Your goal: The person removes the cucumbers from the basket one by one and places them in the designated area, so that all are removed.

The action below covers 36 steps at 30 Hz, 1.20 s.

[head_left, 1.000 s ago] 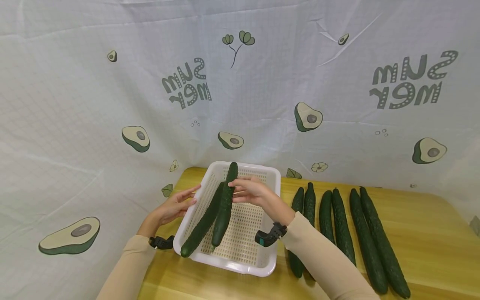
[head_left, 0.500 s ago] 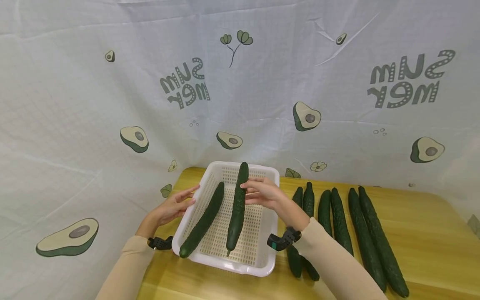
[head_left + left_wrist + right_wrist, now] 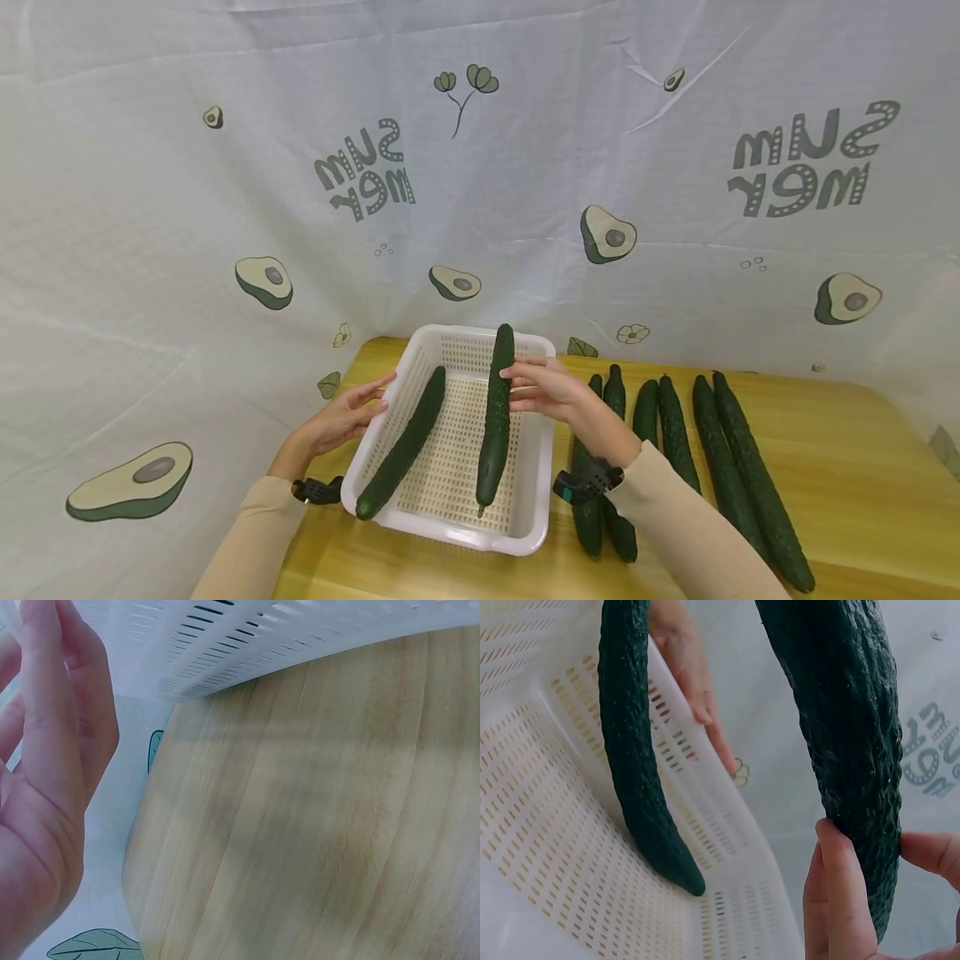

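Note:
My right hand (image 3: pixel 543 387) pinches a long dark green cucumber (image 3: pixel 495 433) near its upper part, thumb on one side and fingers on the other. That cucumber hangs over the right half of a white perforated plastic basket (image 3: pixel 450 533), stem end toward me. Another cucumber (image 3: pixel 634 757) leans along the basket's left side, its near end on the front-left rim. My left hand (image 3: pixel 345 414) touches the basket's left side from outside, fingers fairly straight. The left wrist view shows these fingers (image 3: pixel 49 697) beside the slotted wall.
Several cucumbers lie in pairs on the wooden table (image 3: pixel 847 467) right of the basket, the farthest pair (image 3: pixel 757 475) to the right. My right forearm crosses over some of them. A white curtain (image 3: pixel 525 183) printed with avocados hangs behind the table.
My right hand has carried its cucumber to the right, away from the one at the basket's left side. My left hand and the basket stay nearly where they were.

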Each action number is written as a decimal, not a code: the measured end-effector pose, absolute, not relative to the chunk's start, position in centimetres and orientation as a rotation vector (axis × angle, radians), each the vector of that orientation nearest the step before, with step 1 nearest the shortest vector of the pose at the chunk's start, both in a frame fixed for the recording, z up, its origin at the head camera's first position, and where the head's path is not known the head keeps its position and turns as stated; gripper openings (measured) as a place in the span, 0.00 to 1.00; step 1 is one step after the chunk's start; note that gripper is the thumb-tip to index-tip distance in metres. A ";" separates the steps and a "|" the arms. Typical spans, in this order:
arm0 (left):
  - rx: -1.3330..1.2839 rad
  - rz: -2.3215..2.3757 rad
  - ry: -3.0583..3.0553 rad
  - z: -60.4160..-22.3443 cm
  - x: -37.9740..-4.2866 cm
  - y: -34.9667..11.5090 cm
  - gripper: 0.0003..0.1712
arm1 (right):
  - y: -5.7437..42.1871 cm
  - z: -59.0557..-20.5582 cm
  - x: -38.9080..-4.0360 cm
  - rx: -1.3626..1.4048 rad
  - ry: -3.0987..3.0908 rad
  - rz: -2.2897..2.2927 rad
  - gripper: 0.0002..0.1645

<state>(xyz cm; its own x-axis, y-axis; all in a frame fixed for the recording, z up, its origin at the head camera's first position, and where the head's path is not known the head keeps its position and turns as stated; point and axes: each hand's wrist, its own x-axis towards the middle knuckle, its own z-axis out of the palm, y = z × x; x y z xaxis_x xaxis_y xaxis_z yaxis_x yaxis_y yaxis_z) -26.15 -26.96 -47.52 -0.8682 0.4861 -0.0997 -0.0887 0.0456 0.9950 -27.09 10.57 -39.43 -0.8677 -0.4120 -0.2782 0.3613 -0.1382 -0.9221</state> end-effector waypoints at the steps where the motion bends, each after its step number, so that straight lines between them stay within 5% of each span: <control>1: 0.401 1.877 1.918 -47.5 -26.1 -26.9 0.36 | 10.8 -39.4 -27.0 -0.055 1.638 -2.047 0.46; 36: 0.415 1.888 1.914 -47.8 -26.0 -26.9 0.35 | 18.0 -39.9 -26.4 -0.048 1.775 -2.005 0.47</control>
<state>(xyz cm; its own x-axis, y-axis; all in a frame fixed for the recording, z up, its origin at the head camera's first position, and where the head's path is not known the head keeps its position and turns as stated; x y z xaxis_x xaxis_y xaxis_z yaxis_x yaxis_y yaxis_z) -26.05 -26.91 -47.75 -0.8681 0.4891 -0.0851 -0.0785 0.0341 0.9963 -26.41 18.03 -39.95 -0.8940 -0.3569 -0.2710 0.3122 -0.0621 -0.9480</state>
